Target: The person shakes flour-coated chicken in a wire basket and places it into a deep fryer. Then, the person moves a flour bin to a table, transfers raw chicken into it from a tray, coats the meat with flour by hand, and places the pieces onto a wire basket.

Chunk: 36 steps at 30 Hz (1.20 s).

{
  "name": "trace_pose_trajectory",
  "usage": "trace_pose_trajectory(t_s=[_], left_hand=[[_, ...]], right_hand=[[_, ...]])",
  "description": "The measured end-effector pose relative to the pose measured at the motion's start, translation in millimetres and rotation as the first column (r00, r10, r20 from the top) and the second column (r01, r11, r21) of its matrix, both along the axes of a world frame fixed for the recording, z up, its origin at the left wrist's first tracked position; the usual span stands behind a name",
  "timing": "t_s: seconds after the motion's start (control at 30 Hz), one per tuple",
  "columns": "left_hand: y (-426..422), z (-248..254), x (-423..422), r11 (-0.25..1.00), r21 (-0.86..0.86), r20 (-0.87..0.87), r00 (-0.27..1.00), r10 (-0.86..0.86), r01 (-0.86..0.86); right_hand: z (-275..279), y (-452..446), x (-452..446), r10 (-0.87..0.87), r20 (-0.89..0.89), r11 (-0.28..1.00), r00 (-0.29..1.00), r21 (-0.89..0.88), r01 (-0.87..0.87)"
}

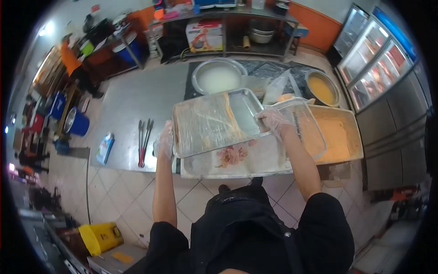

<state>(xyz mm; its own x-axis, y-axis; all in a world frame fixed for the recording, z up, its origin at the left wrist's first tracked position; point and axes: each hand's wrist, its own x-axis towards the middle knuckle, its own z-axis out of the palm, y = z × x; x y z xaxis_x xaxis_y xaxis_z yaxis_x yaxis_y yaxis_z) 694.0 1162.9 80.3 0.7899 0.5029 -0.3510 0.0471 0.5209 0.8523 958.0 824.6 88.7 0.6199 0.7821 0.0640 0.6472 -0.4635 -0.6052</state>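
Silver rectangular metal tray (244,107) held up over near edge of steel-topped table (124,105), directly above shallow white rectangular tub (196,167). Crinkled clear plastic film (200,121) across left and middle of tray; right end bare metal. Gripped at opposite ends, probably to share weight and spare the film from handling. Pinkish meat pieces (232,155) visible in white tub, just past tray's near rim.

Right of white tub: pale tub of orange-tan powder (335,137), with clear plastic container (315,123) overlapping its near-left part. Beyond white tub: wide steel bowl (195,78) of cloudy whitish liquid (221,80); farther right, smaller steel bowl (337,97) of orange-yellow liquid (321,88). Likely grouped for short reaches. Left of white tub, well apart: red-handled tongs (142,155), probably set aside to leave room for both arms.

Left hand (165,139), in clear glove: at tray's left end, forearm nearly straight forward; fingers narrow against rim, exact curl impossible to tell. Right hand (275,119), also gloved: fingers closed over tray's right rim, forearm slanting forward and inward from sleeve. Tray askew, right end farther from body.
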Motion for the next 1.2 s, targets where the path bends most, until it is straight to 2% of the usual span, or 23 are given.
trace_pose_trajectory(t_s=[0.03,0.07,0.13,0.17,0.2,0.23,0.3,0.43,0.47,0.5,0.57,0.6,0.63,0.67,0.7,0.77,0.83,0.87,0.93,0.97,1.0,1.1,1.2], left_hand=[[-10,9,5,0.999,-0.037,-0.006,1.000,0.004,-0.005],[-22,17,11,0.997,-0.075,-0.015,1.000,0.013,-0.014],[-45,40,22,0.983,-0.163,0.078,0.994,-0.073,0.085],[-54,35,30,0.976,-0.175,0.145,0.983,-0.109,0.133],[-61,28,39,0.967,-0.183,0.211,0.968,-0.138,0.178],[-65,22,48,0.958,-0.187,0.276,0.947,-0.163,0.219],[-74,13,66,0.953,-0.109,0.162,0.951,-0.263,0.283],[-107,-5,90,0.959,-0.133,0.007,0.968,-0.250,0.248],[-114,-14,91,0.960,-0.146,-0.007,0.970,-0.243,0.240],[-120,-22,91,0.961,-0.159,-0.022,0.972,-0.234,0.228],[-133,-38,87,0.975,-0.086,-0.174,0.961,-0.216,0.203],[-139,-44,89,0.980,-0.049,-0.248,0.948,-0.199,0.193],[-143,-46,92,0.984,0.030,-0.359,0.921,-0.152,0.174],[-148,-48,95,0.981,0.106,-0.465,0.880,-0.095,0.162],[-153,-53,98,0.979,0.174,-0.503,0.864,-0.004,0.106],[-160,-74,104,0.951,0.305,-0.503,0.841,0.199,-0.042],[-168,-75,98,0.915,0.397,-0.525,0.799,0.294,-0.076],[-167,-69,104,0.906,0.422,-0.567,0.774,0.283,-0.022],[-169,-55,117,0.846,0.523,-0.609,0.740,0.285,0.105],[-174,-51,123,0.785,0.591,-0.615,0.732,0.293,0.183],[-178,-50,129,0.714,0.649,-0.619,0.728,0.295,0.262],[-187,-61,145,0.829,0.556,-0.513,0.811,0.282,0.063],[-195,-48,170,0.738,0.609,-0.624,0.749,0.221,0.290]], right_hand=[[-4,-8,-1,-0.090,-0.126,0.994,0.988,0.052,0.097],[38,-12,-23,-0.309,-0.690,0.916,0.654,-0.030,0.401],[15,-51,1,-0.163,-0.214,0.984,0.963,0.031,0.173],[6,-68,9,-0.046,0.054,0.999,0.997,-0.001,0.046],[66,-58,-21,-0.410,-0.594,0.830,0.692,0.072,0.553],[70,-66,-12,-0.424,-0.641,0.775,0.640,0.110,0.623],[77,-88,18,-0.423,-0.734,0.645,0.531,0.167,0.745],[103,-114,108,-0.515,-0.649,0.493,0.559,0.310,0.813],[127,-118,123,-0.656,-0.173,0.702,0.735,0.218,0.678],[148,-121,141,-0.534,0.339,0.825,0.774,0.012,0.565],[143,-122,217,-0.666,-0.199,0.676,0.719,0.247,0.694],[136,-123,262,-0.618,-0.464,0.560,0.634,0.307,0.770],[112,-128,314,-0.631,-0.017,0.734,0.775,0.309,0.605],[74,-133,369,-0.482,0.428,0.876,0.764,0.207,0.436],[46,-136,410,-0.207,0.768,0.954,0.606,0.021,0.298],[3,-130,447,-0.128,0.937,0.989,0.325,0.097,0.110],[-54,-116,466,-0.278,0.712,0.959,0.645,0.247,0.140],[-73,-102,483,-0.386,0.233,0.907,0.893,0.275,0.320],[-89,-78,486,-0.352,0.054,0.936,0.934,0.030,0.351],[-92,-70,485,-0.173,0.390,0.954,0.905,-0.164,0.253],[-95,-62,481,0.082,0.644,0.906,0.760,-0.366,0.212],[-118,-50,471,0.050,0.621,0.863,0.782,-0.421,0.280],[-90,-50,457,-0.230,0.250,0.860,0.940,-0.400,0.317]])
